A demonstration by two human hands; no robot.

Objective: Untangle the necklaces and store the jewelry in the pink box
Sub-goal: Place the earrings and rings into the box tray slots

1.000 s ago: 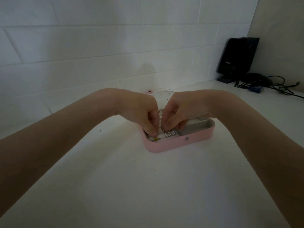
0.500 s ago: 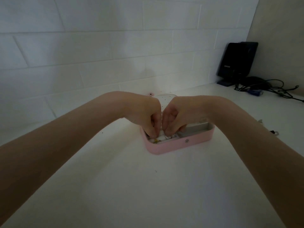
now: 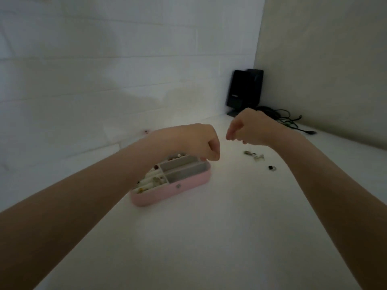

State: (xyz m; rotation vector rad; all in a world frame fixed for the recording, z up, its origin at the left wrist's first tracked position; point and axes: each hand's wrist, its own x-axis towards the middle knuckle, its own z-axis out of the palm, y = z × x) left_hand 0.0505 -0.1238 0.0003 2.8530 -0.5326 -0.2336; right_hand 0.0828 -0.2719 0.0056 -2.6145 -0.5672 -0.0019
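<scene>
Fingers of both hands are curled in. The left hand (image 3: 201,146) is a loose fist just above the far right corner of the pink box (image 3: 170,190), and I cannot tell whether it pinches anything. The right hand (image 3: 249,129) hangs right of centre with its fingertips (image 3: 229,137) bunched together, a small bit showing beneath them; whether it is held is unclear.

The pink box lies open at mid-frame, left of centre. Its two long grey compartments on the right look bare, while its left cells hold small pieces, blurred.

Half a second ago both hands were pressed together inside the box's left end. Now they have lifted out and swung right, which I judge means one piece is stowed and the next is being fetched.

One box. On the white counter (image 3: 209,237) right of it lie two loose lots: a silvery cluster (image 3: 254,155) and one dark piece (image 3: 271,168), well apart from the box. One black device (image 3: 245,91) stands in the upper right corner, beside one tangle of cables (image 3: 287,120).
</scene>
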